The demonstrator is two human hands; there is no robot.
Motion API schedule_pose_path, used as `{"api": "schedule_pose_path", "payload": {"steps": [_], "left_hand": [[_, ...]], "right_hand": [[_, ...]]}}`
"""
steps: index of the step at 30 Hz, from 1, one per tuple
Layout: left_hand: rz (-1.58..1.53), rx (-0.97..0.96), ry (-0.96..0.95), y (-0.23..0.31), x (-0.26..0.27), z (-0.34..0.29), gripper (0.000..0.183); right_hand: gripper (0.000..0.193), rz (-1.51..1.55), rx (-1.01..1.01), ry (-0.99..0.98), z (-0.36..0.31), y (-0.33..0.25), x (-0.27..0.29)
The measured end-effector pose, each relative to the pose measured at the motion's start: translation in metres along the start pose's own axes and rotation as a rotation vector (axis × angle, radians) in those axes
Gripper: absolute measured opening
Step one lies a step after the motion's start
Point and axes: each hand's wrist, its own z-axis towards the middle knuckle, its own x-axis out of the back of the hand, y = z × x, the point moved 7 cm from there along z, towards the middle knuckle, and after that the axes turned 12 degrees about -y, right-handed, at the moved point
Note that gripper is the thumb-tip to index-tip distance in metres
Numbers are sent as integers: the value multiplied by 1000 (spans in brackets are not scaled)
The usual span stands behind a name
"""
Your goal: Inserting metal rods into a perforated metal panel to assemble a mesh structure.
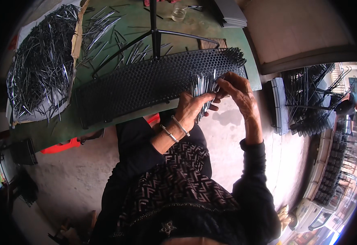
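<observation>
Head view, noted remotely: I see a bundle of thin sticks (203, 85) between the two hands, its long axis running away from the body and its far end fanned. The left hand (189, 107) grasps it around the nearer half. The right hand (240, 92) is just at its right side, fingers bent in close; I cannot tell whether they pinch a stick. I judge the right fingertips nearer the fanned end. Beyond the bundle, a dark perforated panel (137, 75) lies left to right on the green worktop (135, 18), roughly crosswise to the sticks. A black stand (153, 20) rises behind it; a large heap of sticks (44, 61) sits left. Past the pale floor (223, 147), to the right, stand stacked panels (281, 107).
</observation>
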Motion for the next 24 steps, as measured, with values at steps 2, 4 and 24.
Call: {"api": "schedule_pose_path", "payload": {"steps": [2, 4, 24], "left_hand": [[-16, 17, 11, 0, -2, 1, 21], [-45, 19, 22, -1, -2, -1, 21], [-190, 114, -141, -21, -7, 8, 22]], "right_hand": [[18, -8, 24, 9, 0, 1, 2], [18, -16, 50, 20, -2, -1, 3], [13, -444, 196, 742, 24, 13, 102]]}}
